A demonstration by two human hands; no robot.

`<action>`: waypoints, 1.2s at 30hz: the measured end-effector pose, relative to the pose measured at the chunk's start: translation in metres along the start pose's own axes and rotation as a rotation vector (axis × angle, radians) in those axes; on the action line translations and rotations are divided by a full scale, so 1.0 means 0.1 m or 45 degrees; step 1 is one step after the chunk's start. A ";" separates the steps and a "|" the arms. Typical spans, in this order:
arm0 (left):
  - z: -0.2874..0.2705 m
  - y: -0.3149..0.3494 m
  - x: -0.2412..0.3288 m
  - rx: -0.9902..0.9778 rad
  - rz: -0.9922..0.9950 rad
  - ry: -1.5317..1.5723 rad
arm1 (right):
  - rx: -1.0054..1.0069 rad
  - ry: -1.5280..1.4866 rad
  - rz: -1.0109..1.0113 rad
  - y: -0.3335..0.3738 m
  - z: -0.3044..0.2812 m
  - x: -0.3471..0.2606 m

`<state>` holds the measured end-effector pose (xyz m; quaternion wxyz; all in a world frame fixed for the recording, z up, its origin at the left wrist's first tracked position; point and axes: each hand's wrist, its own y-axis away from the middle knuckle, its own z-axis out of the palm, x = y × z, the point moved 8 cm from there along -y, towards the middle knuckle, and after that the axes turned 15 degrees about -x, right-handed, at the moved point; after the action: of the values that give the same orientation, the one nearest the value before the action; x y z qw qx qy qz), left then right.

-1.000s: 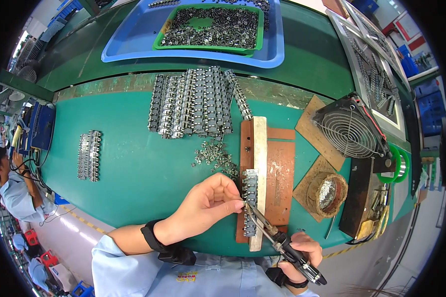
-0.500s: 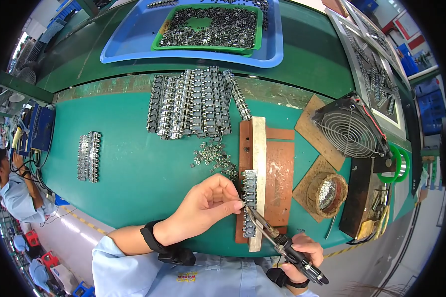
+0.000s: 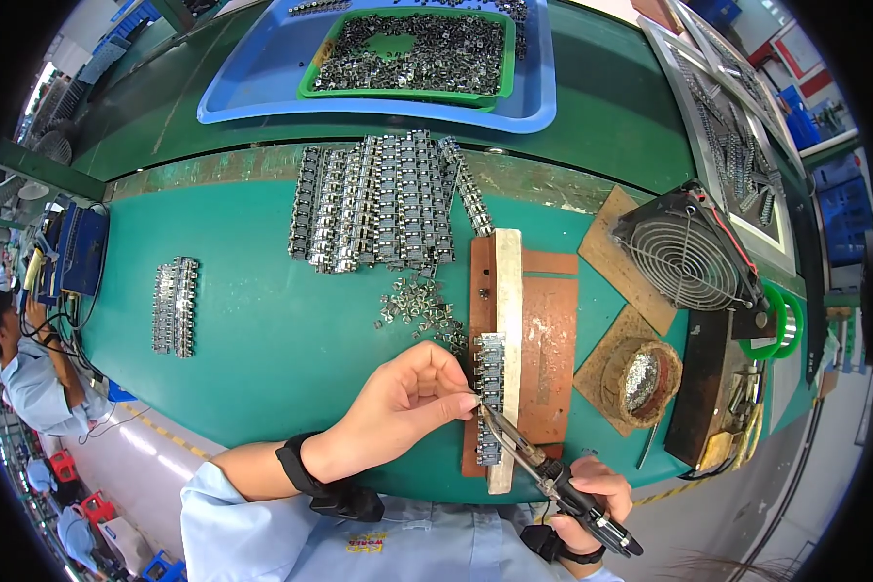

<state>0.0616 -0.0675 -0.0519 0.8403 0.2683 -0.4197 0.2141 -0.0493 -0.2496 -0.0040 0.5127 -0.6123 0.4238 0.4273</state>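
My right hand (image 3: 597, 500) is wrapped round the black handle of a soldering iron (image 3: 558, 482), its tip slanting up and left to a strip of small metal parts (image 3: 490, 364). That strip lies along a pale bar (image 3: 506, 291) on a reddish-brown board (image 3: 550, 335). Beside the iron's tip, my left hand (image 3: 403, 407) pinches thumb and forefinger together at the strip's left edge; whatever is between them is too small to make out. Loose small metal pieces (image 3: 422, 308) are scattered on the green mat beyond my left hand.
Stacked metal strips (image 3: 373, 204) lie behind the loose pieces, and a few more strips (image 3: 175, 307) lie at left. A blue tray (image 3: 247, 92) holds a green tray (image 3: 306, 89) of parts. At right are a fan (image 3: 684, 252), a round pot (image 3: 616, 378) and a green solder spool (image 3: 795, 320).
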 end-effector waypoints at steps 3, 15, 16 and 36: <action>0.00 0.00 0.00 0.008 -0.010 0.001 | 0.003 0.004 -0.011 0.00 -0.01 0.00; 0.03 0.01 0.00 0.015 -0.038 0.054 | 0.407 -0.171 0.147 0.19 -0.08 0.25; 0.01 0.02 -0.01 0.027 -0.064 0.071 | 0.440 -0.147 0.142 0.19 -0.08 0.25; -0.11 0.18 0.72 0.522 0.263 -1.775 | 0.567 -0.077 0.105 0.29 -0.16 0.26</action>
<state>0.0984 -0.0370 0.0066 0.2865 0.4530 -0.8315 0.1459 -0.0685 -0.2706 -0.0344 0.6298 -0.4531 0.5167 0.3621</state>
